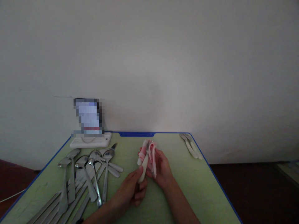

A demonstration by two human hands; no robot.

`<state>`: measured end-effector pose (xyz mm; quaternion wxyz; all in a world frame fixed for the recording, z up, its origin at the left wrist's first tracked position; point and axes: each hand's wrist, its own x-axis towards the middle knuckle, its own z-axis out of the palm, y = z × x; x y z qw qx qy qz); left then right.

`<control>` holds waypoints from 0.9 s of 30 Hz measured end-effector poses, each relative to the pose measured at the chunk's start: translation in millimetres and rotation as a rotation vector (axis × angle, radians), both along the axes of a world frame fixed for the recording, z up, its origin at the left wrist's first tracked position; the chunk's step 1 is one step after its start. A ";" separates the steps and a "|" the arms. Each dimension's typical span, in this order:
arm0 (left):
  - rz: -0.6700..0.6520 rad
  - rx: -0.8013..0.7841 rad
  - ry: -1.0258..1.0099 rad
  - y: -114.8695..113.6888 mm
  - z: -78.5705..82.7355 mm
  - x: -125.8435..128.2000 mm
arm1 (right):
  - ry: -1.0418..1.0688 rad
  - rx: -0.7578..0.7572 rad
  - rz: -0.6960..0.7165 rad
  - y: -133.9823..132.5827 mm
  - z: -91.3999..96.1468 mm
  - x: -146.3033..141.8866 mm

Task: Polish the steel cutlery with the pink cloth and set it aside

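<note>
My left hand grips a fork by its pale handle, just in front of me over the table. The fork's metal head points up and away, between folds of a pink and white cloth. My right hand is closed on that cloth from the right, its fingers partly hidden behind it. Part of the cloth stands on the left of the fork head and part on the right. Two pale-handled forks lie side by side at the table's far right corner.
Several metal spoons and other cutlery lie in an overlapping pile on the left. Behind them a blurred-out device with a lit screen stands on a white box by the wall. The green table has a blue edge.
</note>
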<state>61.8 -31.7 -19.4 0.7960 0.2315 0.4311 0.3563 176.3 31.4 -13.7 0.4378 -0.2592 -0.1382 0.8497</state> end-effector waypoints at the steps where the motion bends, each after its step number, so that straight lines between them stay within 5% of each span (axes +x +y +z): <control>1: 0.005 -0.022 -0.025 0.5 -1.3 -0.5 | 0.001 0.009 0.003 -0.7 -0.4 -1.3; 15: -0.043 0.035 -0.071 -3.1 5.7 -0.8 | -0.109 0.097 -0.167 -1.3 -6.9 -5.8; 20: -0.112 -0.016 -0.094 -1.9 3.2 -3.0 | -0.215 0.168 -0.123 -5.0 -10.8 -9.0; 27: -0.133 -0.031 -0.153 -0.4 -2.3 -6.9 | -0.247 0.116 -0.315 -4.6 -13.4 -15.3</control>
